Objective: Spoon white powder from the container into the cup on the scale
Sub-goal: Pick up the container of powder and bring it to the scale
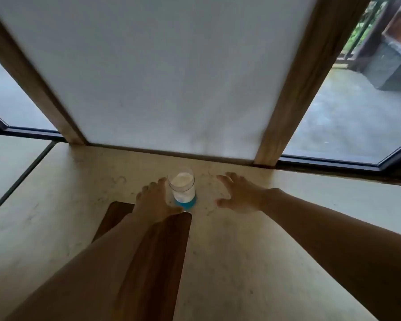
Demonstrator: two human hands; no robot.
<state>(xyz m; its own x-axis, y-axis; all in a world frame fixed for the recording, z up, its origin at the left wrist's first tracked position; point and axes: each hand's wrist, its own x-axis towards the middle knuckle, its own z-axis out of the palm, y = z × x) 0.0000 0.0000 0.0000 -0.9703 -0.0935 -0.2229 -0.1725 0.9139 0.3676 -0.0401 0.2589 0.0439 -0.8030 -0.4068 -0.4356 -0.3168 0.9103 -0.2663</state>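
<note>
Just below the frame's centre, a clear container [183,186] of white powder [182,179] stands on a blue base [186,203] on the pale counter [241,251], the whole picture smeared with blur. Left of it the left hand [153,200] has its fingers spread, fingertips just beside the container wall, though whether they touch is unclear; it partly covers a dark wooden board [158,251]. Right of it, apart from the container, the right hand [237,193] is also spread and empty; both forearms run off the lower edges.
</note>
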